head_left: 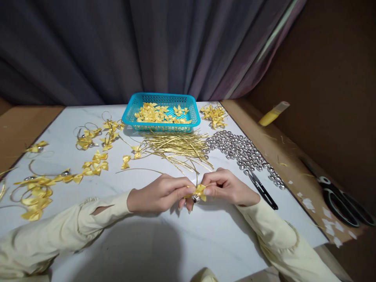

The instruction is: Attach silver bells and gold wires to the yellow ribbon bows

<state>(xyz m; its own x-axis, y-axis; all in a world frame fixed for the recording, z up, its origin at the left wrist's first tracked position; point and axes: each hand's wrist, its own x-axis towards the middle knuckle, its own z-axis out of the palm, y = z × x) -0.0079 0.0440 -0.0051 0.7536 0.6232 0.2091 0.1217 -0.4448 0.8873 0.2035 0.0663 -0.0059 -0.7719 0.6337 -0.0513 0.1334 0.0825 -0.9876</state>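
Hands: left hand [160, 194] and right hand [227, 187] meet at the table's near middle, fingertips facing each other, both in pale yellow sleeves.
Left hand: fingers pinched narrow on the left side of a small yellow ribbon bow [200, 192].
Right hand: fingers curled and pinched narrow on the bow's right side.
Bow: held between the two hands just above the white table [188, 243]; a small silver bell [196, 198] hangs right under it, and a thin gold wire [196, 174] rises from it toward 12 o'clock.
Gold wires: loose bundle [179, 147] at 12 o'clock from the hands, lying flat and fanned.
Basket: turquoise plastic basket [138, 105] beyond the wires at 12 o'clock, holding loose yellow bows [160, 113].
Bells: heap of silver bells [241, 150] at 1 o'clock, trailing toward the table's right edge.
Snips: black thread snips [263, 191] at 3 o'clock, just beside the right hand.
Finished pieces: bows with bells on wire loops [94, 135] at 10 o'clock, more [38, 192] at 9 o'clock, and a small cluster [214, 115] at 1 o'clock beside the basket.
Side ledge: black-handled scissors [340, 197] at 3 o'clock, well apart; a yellow tube [273, 114] at 2 o'clock.
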